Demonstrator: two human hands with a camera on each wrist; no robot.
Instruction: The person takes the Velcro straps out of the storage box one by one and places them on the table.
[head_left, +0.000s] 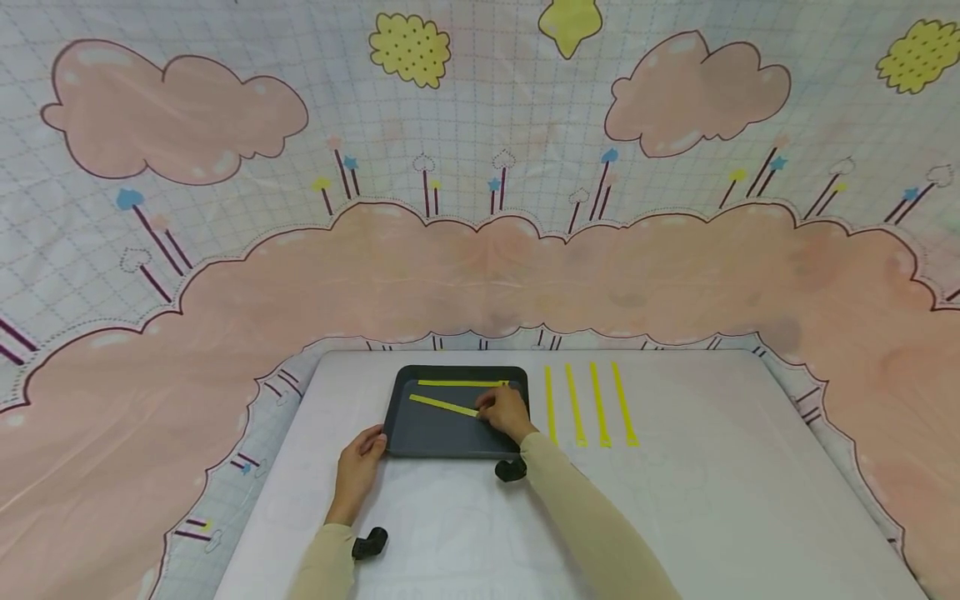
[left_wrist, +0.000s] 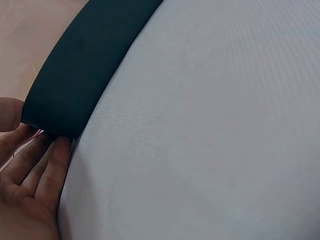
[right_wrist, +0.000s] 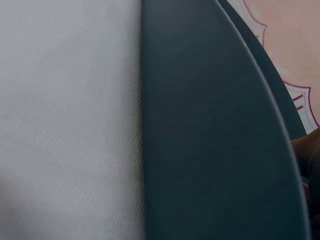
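Note:
A dark grey tray (head_left: 442,437) lies on the table. At its front left corner my left hand (head_left: 358,468) grips the rim; in the left wrist view the thumb (left_wrist: 10,114) lies against one side and the fingers (left_wrist: 60,155) against the other. My right hand (head_left: 507,412) is over the tray's right part and pinches the right end of a thin yellow strip (head_left: 442,406), which slants across the tray. Another yellow strip (head_left: 457,383) lies along the tray's back side. In the right wrist view the tray's outer wall (right_wrist: 215,125) hides most of the hand.
Several more yellow strips (head_left: 598,404) lie side by side on the white table (head_left: 712,500), right of the tray, each with a wider near end. Behind the table hangs a patterned cloth (head_left: 525,275) with pink clouds.

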